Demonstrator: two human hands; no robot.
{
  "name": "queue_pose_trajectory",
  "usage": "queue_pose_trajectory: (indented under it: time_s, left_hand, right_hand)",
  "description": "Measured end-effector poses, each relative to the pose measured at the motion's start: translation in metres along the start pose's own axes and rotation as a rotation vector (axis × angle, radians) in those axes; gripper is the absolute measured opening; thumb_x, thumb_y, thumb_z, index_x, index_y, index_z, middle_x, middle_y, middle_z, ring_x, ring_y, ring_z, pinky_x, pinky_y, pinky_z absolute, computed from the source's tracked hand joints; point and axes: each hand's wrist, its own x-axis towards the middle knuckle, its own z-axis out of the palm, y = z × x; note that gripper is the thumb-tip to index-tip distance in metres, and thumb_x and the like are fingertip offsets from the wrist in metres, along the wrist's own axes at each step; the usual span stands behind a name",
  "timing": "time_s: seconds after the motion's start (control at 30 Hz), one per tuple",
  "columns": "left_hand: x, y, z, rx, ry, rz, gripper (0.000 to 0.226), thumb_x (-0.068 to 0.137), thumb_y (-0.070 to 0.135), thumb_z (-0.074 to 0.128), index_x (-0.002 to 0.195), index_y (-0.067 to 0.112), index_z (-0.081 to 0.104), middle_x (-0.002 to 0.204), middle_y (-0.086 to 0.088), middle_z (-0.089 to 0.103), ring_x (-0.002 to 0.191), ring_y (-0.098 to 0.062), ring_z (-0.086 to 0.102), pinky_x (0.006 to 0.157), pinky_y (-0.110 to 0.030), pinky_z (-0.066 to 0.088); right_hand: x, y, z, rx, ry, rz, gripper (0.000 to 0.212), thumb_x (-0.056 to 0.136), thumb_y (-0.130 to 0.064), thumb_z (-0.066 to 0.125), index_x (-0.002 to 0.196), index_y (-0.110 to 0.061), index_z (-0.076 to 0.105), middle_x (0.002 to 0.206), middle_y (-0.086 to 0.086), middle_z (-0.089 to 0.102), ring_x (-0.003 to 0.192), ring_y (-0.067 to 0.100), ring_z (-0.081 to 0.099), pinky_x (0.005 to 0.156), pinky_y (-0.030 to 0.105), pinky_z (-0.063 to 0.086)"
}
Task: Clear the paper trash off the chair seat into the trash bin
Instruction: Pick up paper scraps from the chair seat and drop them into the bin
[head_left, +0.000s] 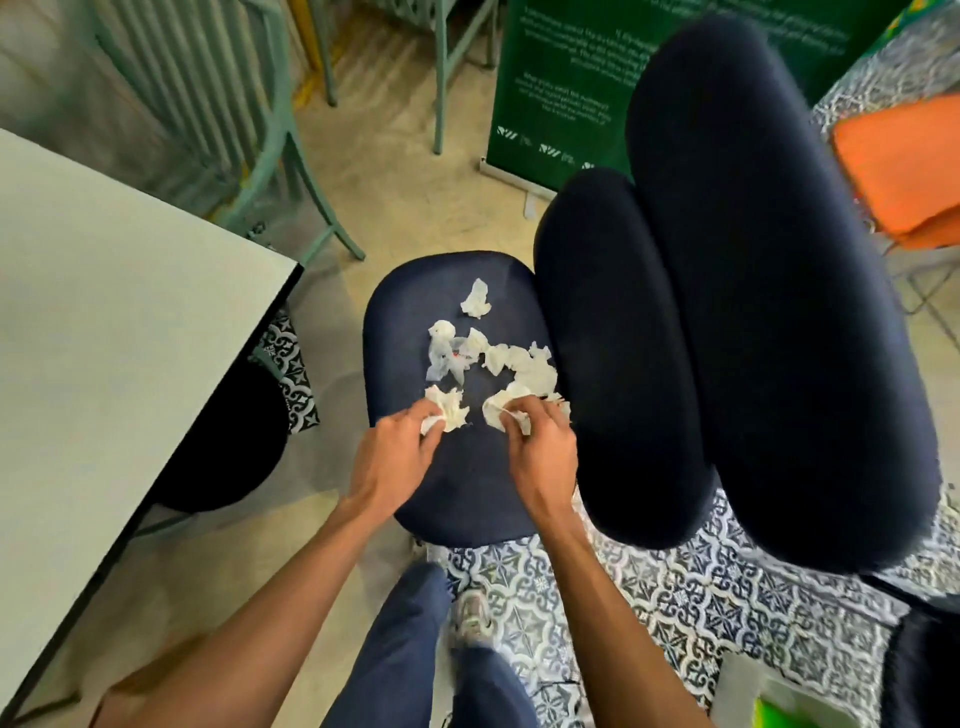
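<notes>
A single wide-angle view from the person's head looks steeply down and forward, close over the chair seat (457, 467), which lies near the frame's centre. Both forearms reach in from the bottom edge toward the seat. Lines bend toward the edges, and no second view shares the scene.

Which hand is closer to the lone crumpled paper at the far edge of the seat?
Right, narrowly. The right hand grips paper almost straight below the lone crumpled paper; the left hand, also gripping paper, sits below it and further left.
</notes>
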Motion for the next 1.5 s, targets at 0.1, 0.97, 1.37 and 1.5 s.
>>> queue_pose_trajectory:
  time_s: [0.1, 0.97, 1.37, 1.5]
  left_hand:
    - [-0.057, 0.006, -0.031, -0.019, 0.100, -0.036, 0.014, 0.099, 0.038, 0.061, 0.112, 0.033, 0.062, 0.085, 0.001, 0.074, 0.071, -0.025, 0.069, 0.060, -0.035, 0.053]
    - [-0.568, -0.108, -0.111, -0.165, 0.840, -0.732, 0.014, 0.098, 0.036, 0.067, 0.111, 0.034, 0.070, 0.091, 0.008, 0.075, 0.071, -0.009, 0.065, 0.059, -0.026, 0.047]
    - [-0.747, -0.227, -0.111, -0.237, 0.916, -0.902, 0.011, 0.095, 0.022, 0.072, 0.106, 0.024, 0.074, 0.091, 0.002, 0.078, 0.076, -0.017, 0.072, 0.066, -0.027, 0.051]
    - [-0.773, -0.261, -0.112, -0.223, 0.859, -0.987, 0.012, 0.096, 0.022, 0.072, 0.107, 0.025, 0.072, 0.081, -0.001, 0.076, 0.071, -0.023, 0.071, 0.062, -0.027, 0.044]
  right_hand:
    - [-0.034, -0.023, -0.017, 0.021, 0.005, -0.111, 0.004, 0.102, -0.032, 0.070, 0.103, -0.028, 0.070, 0.103, -0.009, 0.066, 0.086, 0.015, 0.063, 0.073, 0.035, 0.054]
    - [-0.410, -0.193, 0.028, 0.083, -0.575, -0.874, 0.009, 0.104, -0.029, 0.065, 0.109, -0.024, 0.071, 0.106, -0.007, 0.069, 0.100, 0.014, 0.059, 0.079, 0.015, 0.034]
    - [-0.596, -0.236, 0.132, 0.058, -0.810, -0.909, 0.008, 0.102, -0.024, 0.069, 0.109, -0.026, 0.071, 0.103, -0.003, 0.067, 0.091, 0.014, 0.063, 0.078, 0.023, 0.049]
    - [-0.626, -0.242, 0.172, -0.016, -0.925, -0.905, 0.012, 0.102, -0.022, 0.067, 0.112, -0.028, 0.066, 0.105, 0.000, 0.068, 0.092, 0.019, 0.062, 0.076, 0.025, 0.044]
